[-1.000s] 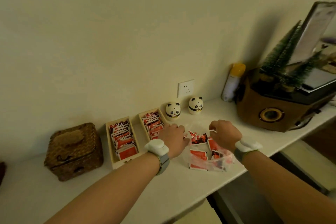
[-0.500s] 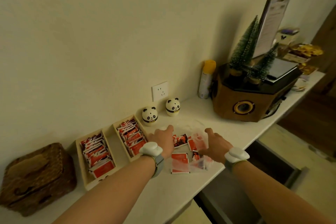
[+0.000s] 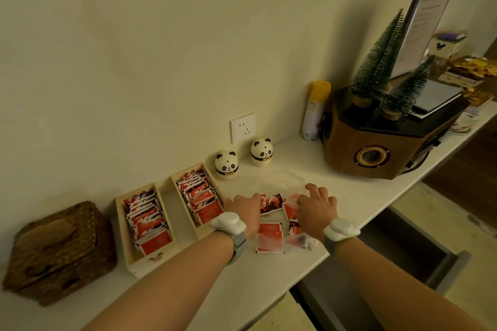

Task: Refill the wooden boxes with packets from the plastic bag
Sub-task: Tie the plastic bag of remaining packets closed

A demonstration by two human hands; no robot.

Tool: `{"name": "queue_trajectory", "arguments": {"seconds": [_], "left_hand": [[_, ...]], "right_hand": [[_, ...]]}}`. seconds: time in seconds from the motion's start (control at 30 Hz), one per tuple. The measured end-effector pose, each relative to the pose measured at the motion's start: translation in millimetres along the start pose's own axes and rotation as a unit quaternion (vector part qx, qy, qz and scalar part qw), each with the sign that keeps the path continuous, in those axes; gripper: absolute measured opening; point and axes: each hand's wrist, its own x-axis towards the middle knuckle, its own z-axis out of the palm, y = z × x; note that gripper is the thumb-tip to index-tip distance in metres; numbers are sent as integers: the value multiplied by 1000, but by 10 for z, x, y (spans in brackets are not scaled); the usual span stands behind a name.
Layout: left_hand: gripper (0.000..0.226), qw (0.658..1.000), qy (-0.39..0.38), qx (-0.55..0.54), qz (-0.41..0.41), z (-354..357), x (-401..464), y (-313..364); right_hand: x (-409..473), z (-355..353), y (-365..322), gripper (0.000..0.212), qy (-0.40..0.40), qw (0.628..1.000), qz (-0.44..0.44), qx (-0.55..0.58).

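A clear plastic bag (image 3: pixel 279 183) lies on the white counter (image 3: pixel 269 274), with several red packets (image 3: pixel 269 231) in and under it. My left hand (image 3: pixel 243 208) is at the bag's left edge, fingers curled down onto the plastic by a dark red packet (image 3: pixel 271 204). My right hand (image 3: pixel 317 205) lies on the bag's right side, fingers pressed into bunched plastic. Two open wooden boxes stand to the left, both packed with upright red packets: the nearer left box (image 3: pixel 146 260) and the right box (image 3: pixel 174 183), which is next to my left wrist.
Two panda figurines (image 3: pixel 226 165) stand behind the bag under a wall socket (image 3: pixel 242 127). A woven basket (image 3: pixel 57 252) sits far left. A spray can (image 3: pixel 313 110) and a brown speaker box (image 3: pixel 376 150) with small fir trees stand at the right. An open drawer (image 3: pixel 419 247) juts out below the counter's edge.
My view has swung and the boxes now sit further left in it. Both hands have stayed on the bag, with the left fingers edging onto the packets.
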Motion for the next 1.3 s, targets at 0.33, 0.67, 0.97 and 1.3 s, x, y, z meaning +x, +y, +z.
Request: {"name": "queue_trajectory", "arguments": {"seconds": [0.33,0.67,0.97,1.3], "left_hand": [[17,973,124,-193,13,-298,116,112],[9,854,263,-421,156,-899,-37,205],[9,830,246,-473,167,-947,-73,296],[18,829,213,-497,142,-950,-78,334]], "right_hand": [[51,-276,-41,6,84,898,-47,430],[90,-740,-237,14,143,759,-60,632],[105,-660,-338,20,55,799,-24,598],[-33,-773,-363,35,-41,793,-58,604]]}}
